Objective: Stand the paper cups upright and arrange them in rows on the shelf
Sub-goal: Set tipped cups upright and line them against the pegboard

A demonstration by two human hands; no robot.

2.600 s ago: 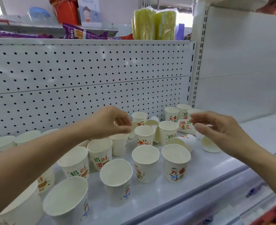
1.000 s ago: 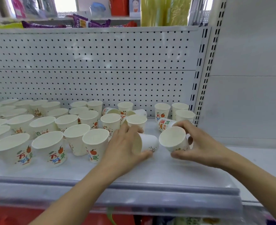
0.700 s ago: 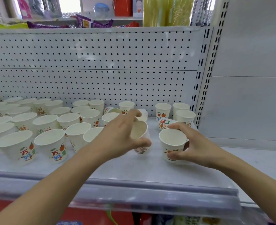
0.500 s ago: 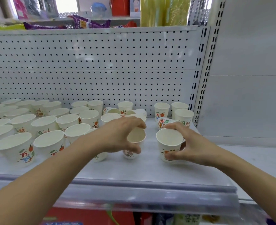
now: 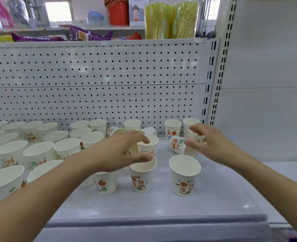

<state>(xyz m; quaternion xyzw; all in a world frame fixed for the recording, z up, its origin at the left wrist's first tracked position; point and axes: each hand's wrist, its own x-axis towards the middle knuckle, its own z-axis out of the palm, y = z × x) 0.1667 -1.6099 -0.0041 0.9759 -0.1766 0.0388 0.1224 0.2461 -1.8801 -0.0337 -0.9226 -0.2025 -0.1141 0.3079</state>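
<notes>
Several white paper cups with orange and green print cover the grey shelf [image 5: 214,203]. Two upright cups stand at the front: one [image 5: 141,179] just under my left hand [image 5: 119,151], another [image 5: 184,175] to its right, apart from both hands. My left hand hovers open above its cup, fingers spread, holding nothing. My right hand [image 5: 208,145] is open over a cup lying on its side [image 5: 176,144] near the back right. Another tipped cup [image 5: 115,131] lies further back by the pegboard.
Upright cups fill the shelf's left half [image 5: 39,152]. A white pegboard back wall [image 5: 98,95] stands behind, with a slotted upright [image 5: 212,81] at the right. Above, an upper shelf carries yellow-green packs [image 5: 170,18] and purple bags [image 5: 90,34]. The raised front lip [image 5: 154,222] borders the shelf.
Both hands have let go of the two front cups, which now stand upright. The hands have moved up and back, the right one toward the tipped cup at the back right.
</notes>
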